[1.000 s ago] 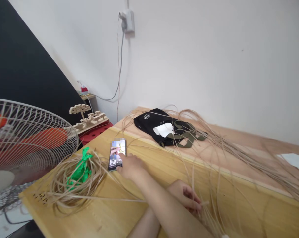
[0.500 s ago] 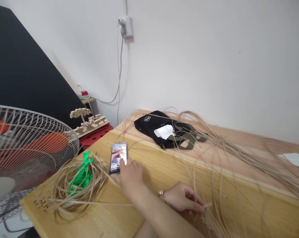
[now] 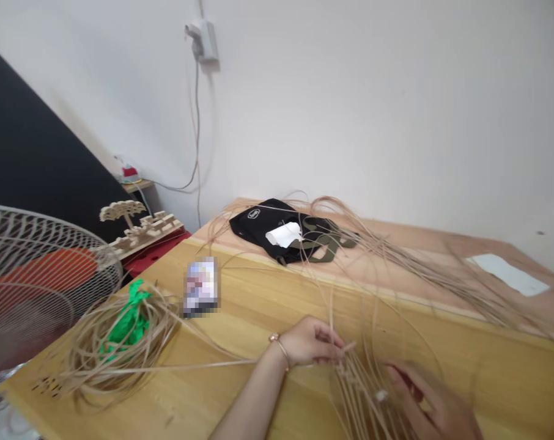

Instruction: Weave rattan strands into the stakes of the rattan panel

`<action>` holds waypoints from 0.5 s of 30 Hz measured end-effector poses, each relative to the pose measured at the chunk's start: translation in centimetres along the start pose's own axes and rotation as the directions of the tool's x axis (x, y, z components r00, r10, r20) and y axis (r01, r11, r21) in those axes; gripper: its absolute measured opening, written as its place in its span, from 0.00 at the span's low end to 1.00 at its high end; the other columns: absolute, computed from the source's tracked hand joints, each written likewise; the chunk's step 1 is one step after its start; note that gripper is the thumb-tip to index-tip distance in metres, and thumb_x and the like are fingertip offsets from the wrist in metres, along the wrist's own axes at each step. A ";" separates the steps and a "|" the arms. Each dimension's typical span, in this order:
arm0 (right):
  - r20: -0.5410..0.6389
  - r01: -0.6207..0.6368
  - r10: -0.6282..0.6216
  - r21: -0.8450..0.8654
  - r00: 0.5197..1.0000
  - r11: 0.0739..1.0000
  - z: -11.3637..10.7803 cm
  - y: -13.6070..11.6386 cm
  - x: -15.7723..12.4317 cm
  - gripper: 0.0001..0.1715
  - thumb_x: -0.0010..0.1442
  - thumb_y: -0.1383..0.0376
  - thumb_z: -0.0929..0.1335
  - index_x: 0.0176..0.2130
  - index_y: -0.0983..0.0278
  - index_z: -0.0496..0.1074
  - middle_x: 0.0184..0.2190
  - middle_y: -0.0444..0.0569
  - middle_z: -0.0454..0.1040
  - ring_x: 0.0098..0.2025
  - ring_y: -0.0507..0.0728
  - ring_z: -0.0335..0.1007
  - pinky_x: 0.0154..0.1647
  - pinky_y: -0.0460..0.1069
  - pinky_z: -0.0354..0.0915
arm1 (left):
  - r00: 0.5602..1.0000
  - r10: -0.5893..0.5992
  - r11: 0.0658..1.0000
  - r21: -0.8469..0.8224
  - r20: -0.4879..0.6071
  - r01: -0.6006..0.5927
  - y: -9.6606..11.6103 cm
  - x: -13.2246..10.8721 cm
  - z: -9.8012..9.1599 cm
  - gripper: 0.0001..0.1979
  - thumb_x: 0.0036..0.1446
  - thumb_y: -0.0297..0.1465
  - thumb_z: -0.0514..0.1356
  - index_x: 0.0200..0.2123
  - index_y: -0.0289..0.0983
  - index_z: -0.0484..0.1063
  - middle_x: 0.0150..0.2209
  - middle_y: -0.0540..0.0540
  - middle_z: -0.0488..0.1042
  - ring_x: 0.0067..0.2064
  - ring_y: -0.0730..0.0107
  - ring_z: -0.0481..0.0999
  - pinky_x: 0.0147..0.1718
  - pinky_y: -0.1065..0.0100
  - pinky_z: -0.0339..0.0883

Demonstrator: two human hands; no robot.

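Note:
My left hand (image 3: 310, 343), with a bracelet on the wrist, pinches thin rattan strands (image 3: 357, 385) that fan out over the wooden table (image 3: 263, 299). My right hand (image 3: 426, 403) is at the lower right, just beside the same bunch of strands; it is smeared by motion, so I cannot make out its fingers' grip. A phone (image 3: 200, 286) with a lit screen lies on the table to the left, away from both hands.
A coil of rattan (image 3: 98, 351) tied with green string (image 3: 125, 321) lies at the table's left end. A black bag (image 3: 281, 235) and long loose strands lie at the back, a white sheet (image 3: 509, 274) far right. A fan (image 3: 38, 269) stands off the left edge.
My right hand has left the phone and swung back across to the strands at the lower right. The left hand kept its hold. The view has shifted to the right.

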State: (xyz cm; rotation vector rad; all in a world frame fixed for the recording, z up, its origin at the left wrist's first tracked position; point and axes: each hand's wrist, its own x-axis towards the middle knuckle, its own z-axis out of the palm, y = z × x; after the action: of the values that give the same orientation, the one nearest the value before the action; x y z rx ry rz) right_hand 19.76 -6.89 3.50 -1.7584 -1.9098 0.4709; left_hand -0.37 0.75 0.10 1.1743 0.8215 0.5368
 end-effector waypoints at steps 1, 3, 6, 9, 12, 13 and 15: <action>0.001 -0.057 0.057 0.055 0.998 0.997 0.1 0.8 0.0 0.16 0.56 0.56 0.59 0.35 0.61 0.70 0.35 0.49 0.74 0.37 0.58 0.69 0.35 0.47 0.66 | 1.000 0.005 1.000 0.017 0.006 -0.005 0.0 0.0 0.0 0.23 0.34 0.41 0.64 0.32 0.29 0.72 0.23 0.48 0.70 0.17 0.84 0.60 0.17 0.76 0.51; -0.013 -0.126 0.130 0.159 0.991 0.979 0.6 2.0 -0.1 0.18 0.55 0.55 0.59 0.34 0.63 0.71 0.35 0.50 0.74 0.38 0.58 0.69 0.36 0.47 0.66 | 1.000 0.003 0.999 0.044 0.001 -0.003 0.0 -0.1 0.0 0.22 0.35 0.41 0.64 0.32 0.29 0.72 0.24 0.46 0.72 0.17 0.84 0.59 0.17 0.77 0.51; -0.095 -0.133 0.163 0.270 0.982 0.954 1.4 3.2 0.0 0.18 0.52 0.53 0.61 0.31 0.63 0.71 0.32 0.50 0.75 0.36 0.58 0.70 0.35 0.47 0.66 | 1.000 -0.018 0.998 0.060 -0.020 0.019 0.1 -0.1 0.1 0.21 0.35 0.40 0.64 0.31 0.29 0.71 0.23 0.46 0.72 0.16 0.85 0.59 0.16 0.77 0.51; -0.163 -0.112 0.178 0.351 0.970 0.930 1.9 3.6 0.0 0.17 0.51 0.54 0.62 0.30 0.62 0.72 0.31 0.49 0.75 0.35 0.57 0.70 0.34 0.47 0.66 | 0.999 -0.026 0.998 0.061 -0.036 0.028 0.3 -0.1 0.2 0.20 0.36 0.39 0.64 0.29 0.28 0.71 0.20 0.48 0.70 0.15 0.85 0.59 0.14 0.78 0.51; -0.141 -0.113 0.183 0.399 0.973 0.910 1.9 3.5 0.0 0.16 0.52 0.55 0.61 0.30 0.62 0.71 0.31 0.48 0.75 0.34 0.56 0.70 0.33 0.46 0.65 | 0.999 -0.024 0.999 0.048 -0.028 0.026 0.4 -0.2 0.4 0.19 0.37 0.38 0.64 0.29 0.28 0.70 0.21 0.46 0.71 0.14 0.85 0.58 0.13 0.78 0.50; -0.122 -0.103 0.162 0.394 0.979 0.913 1.8 3.5 -0.1 0.15 0.52 0.55 0.61 0.30 0.62 0.71 0.30 0.48 0.74 0.33 0.56 0.70 0.32 0.46 0.65 | 0.999 -0.024 0.999 0.047 -0.024 0.025 0.5 -0.2 0.4 0.18 0.37 0.38 0.64 0.29 0.28 0.70 0.22 0.46 0.71 0.14 0.86 0.58 0.13 0.78 0.49; -0.074 -0.079 0.113 0.360 0.991 0.929 1.7 3.4 -0.1 0.15 0.53 0.56 0.61 0.29 0.62 0.70 0.28 0.47 0.73 0.31 0.55 0.69 0.30 0.46 0.64 | 0.999 -0.027 0.998 0.049 -0.021 0.028 0.5 -0.2 0.4 0.17 0.38 0.37 0.64 0.29 0.28 0.70 0.23 0.46 0.72 0.14 0.86 0.58 0.13 0.78 0.49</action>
State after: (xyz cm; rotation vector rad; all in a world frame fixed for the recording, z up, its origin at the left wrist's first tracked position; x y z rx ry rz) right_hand 21.55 -6.52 0.19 -1.6056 -1.5617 0.7096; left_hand -0.17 0.56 0.71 1.2021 0.8713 0.5087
